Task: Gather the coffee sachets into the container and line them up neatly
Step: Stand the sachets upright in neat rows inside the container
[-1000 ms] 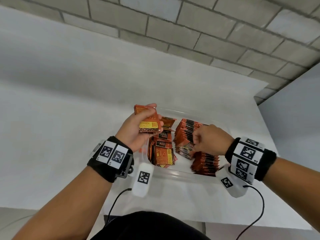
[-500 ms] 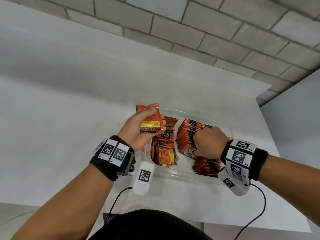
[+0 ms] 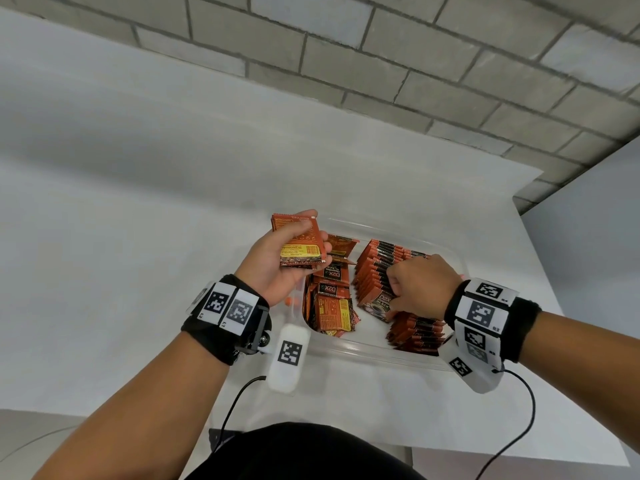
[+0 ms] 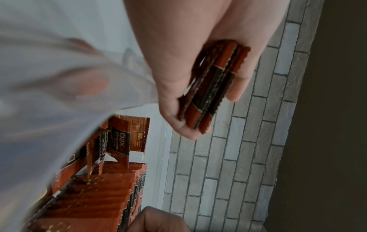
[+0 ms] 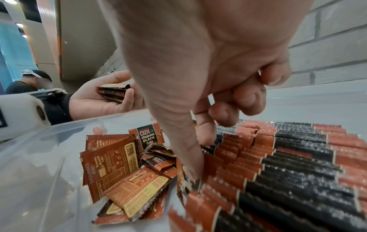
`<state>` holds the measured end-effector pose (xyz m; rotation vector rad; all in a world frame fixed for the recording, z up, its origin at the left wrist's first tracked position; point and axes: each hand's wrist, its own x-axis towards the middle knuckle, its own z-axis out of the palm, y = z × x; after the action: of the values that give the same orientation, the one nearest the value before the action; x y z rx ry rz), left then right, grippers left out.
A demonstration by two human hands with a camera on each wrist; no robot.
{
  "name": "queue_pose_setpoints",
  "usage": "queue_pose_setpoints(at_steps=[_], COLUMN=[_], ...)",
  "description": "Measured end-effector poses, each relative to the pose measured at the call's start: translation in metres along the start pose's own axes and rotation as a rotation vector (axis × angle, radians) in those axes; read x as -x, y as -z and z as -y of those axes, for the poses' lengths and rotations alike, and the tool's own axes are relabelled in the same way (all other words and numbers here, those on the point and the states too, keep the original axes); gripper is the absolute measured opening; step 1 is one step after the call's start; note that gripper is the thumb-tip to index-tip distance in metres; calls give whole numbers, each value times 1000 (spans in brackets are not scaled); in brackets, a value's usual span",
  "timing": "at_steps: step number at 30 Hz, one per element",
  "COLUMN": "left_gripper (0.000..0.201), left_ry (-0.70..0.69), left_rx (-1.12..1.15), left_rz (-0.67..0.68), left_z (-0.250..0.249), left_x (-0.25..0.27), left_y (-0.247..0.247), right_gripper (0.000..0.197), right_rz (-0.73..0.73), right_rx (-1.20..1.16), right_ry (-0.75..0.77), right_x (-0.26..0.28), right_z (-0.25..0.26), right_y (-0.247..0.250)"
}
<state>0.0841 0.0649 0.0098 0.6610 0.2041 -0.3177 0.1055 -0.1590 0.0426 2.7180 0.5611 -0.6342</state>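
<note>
Holding three sachets point(image 4: 210, 87) (left hand point(image 3: 277, 265))

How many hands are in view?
2. The left hand holds a small stack of sachets above the container's left side; the right hand pinches some lined-up sachets inside it. The background person's hands are hidden.

A clear plastic container point(image 3: 346, 351) sat on the white table point(image 3: 121, 237). The left hand point(image 3: 277, 261) held a small stack of sachets point(image 3: 299, 242) above its left edge. The right hand point(image 3: 420, 287) reached into the upright row of sachets point(image 3: 374, 268) on the right; loose sachets point(image 3: 332, 306) lay left of that row.
</note>
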Motion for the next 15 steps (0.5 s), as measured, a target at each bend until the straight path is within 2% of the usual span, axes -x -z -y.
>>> queue_pose_setpoints(at_steps=[11,15], left_gripper=[38,48], left_ry=[-11,-15], left_rx=[-4,-13], left_rz=[-6,-13], left_z=[-1,0], left_x=[1,3], left_y=[-1,-4], right_gripper=[33,32], right_rz=[-23,-20], right_rx=[-97,-268], right_ry=[-43,-77], right_x=[4,11], right_z=[-7,-17], right_y=[6,14])
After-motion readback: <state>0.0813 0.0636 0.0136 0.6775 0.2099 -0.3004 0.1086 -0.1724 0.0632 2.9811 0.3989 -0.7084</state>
